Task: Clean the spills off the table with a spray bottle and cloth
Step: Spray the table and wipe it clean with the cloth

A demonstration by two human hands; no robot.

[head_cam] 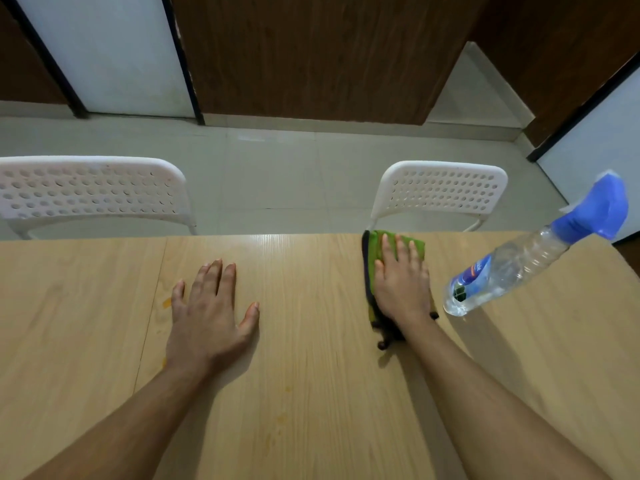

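Note:
A light wooden table (311,393) fills the lower view. My left hand (207,313) lies flat on it, fingers spread, holding nothing. My right hand (401,278) presses flat on a folded green cloth (375,247) with a dark edge, near the table's far edge. A clear spray bottle (512,268) with a blue trigger head stands to the right of the cloth, untouched. Orange spill marks show at the left (167,302) beside my left hand and faintly near the front middle (282,417).
Two white perforated chairs stand behind the table, one at the left (90,192) and one at the right (443,192). Beyond them is a pale tiled floor (277,174) and brown wall panels.

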